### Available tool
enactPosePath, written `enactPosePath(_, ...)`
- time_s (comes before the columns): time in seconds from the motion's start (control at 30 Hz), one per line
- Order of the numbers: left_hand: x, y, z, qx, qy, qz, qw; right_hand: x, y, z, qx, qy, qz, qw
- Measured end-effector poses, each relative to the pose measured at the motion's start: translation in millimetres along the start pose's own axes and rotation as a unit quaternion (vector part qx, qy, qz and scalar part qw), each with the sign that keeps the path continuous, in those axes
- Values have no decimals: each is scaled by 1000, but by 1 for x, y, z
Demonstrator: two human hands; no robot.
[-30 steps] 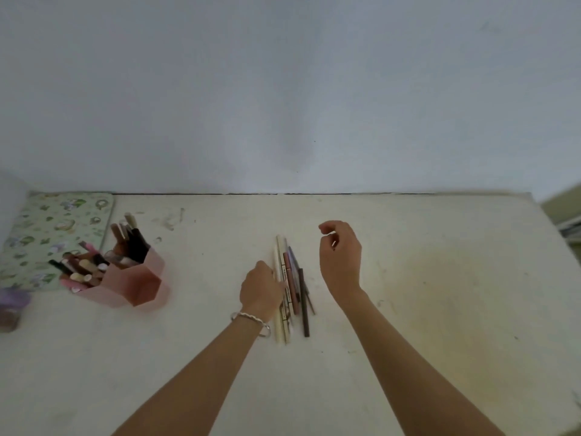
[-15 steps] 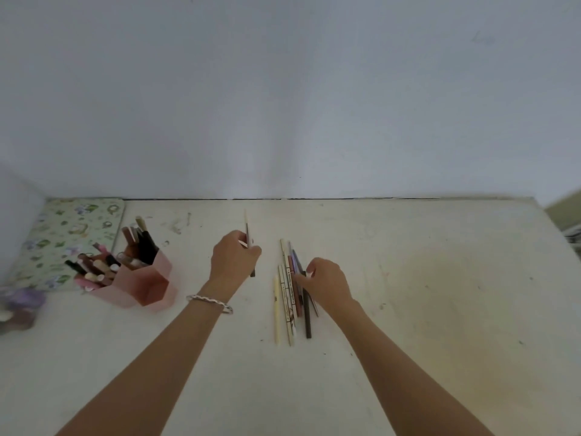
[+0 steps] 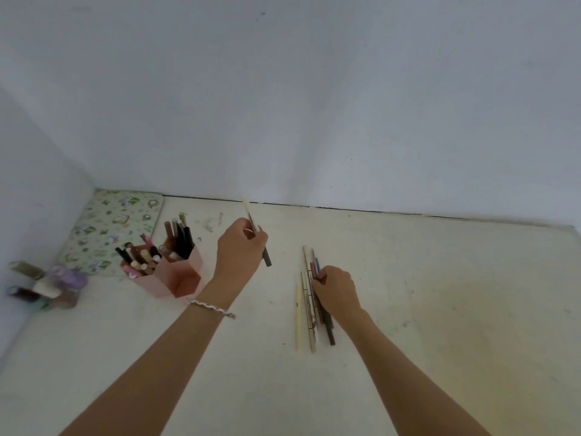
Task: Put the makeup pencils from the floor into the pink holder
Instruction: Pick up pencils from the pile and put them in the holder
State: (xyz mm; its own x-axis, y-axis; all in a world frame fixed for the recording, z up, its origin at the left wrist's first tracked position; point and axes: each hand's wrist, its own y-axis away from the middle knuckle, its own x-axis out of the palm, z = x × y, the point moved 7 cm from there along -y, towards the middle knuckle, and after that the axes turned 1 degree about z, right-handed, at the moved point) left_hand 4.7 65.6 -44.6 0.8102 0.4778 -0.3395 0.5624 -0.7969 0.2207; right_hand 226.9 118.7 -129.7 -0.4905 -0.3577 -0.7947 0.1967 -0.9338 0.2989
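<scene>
The pencils [image 3: 309, 306] are still mostly in a loose bundle on the floor [image 3: 440, 309], lying side by side and pointing roughly toward the wall [image 3: 283, 89]. One pencil [image 3: 255, 231] is already up off the floor, pinched in the left hand [image 3: 240, 254], pale end tilted up and back, dark end sticking out below the fingers. That hand is closed around it and sits between the bundle and the holder [image 3: 171, 272], just right of the holder.

The right hand [image 3: 336, 291] is down on the bundle, fingers curled onto the upper part of the pile. Looks like it's touching the purple and reddish ones, but I can't tell if it actually has a grip on any of them.

The holder is pink, two hex compartments joined together, both stuffed with makeup sticks. There's a silver bracelet [image 3: 211, 308] on the left wrist. Behind the holder is a flowery mat [image 3: 110, 228], and in the left corner a blurry cluster of small bottles [image 3: 47, 286].
</scene>
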Motion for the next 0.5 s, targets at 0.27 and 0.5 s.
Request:
enactPosePath(0.27, -82, -14, -39, 90, -11, -90, 992, -78, -6, 86, -62, -267, -131, 953)
enactPosePath(0.5, -163, -13, -26, 161, -164, -206, 951, -76, 14, 188, -153, -459, -174, 858)
